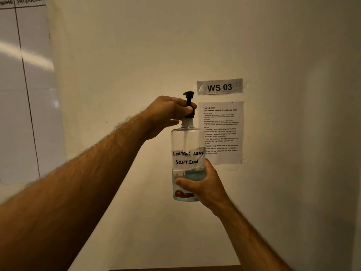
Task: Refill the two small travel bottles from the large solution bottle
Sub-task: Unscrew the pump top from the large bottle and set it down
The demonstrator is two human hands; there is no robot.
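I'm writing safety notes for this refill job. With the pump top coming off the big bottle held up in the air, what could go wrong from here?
1. The large solution bottle is held in mid-air only by the right hand near its base; twisting from the left hand could tip it.
2. The pump top looks lifted off the threaded neck, so liquid could spill or its tube could drip.

The large solution bottle (187, 141) is clear, smooth plastic with a matt white paper label (188, 158), and its pump cap (189, 102) is black plastic. On the matt painted wall (136, 55) hang paper sheets (221, 132), beside a glossy whiteboard (23, 94).
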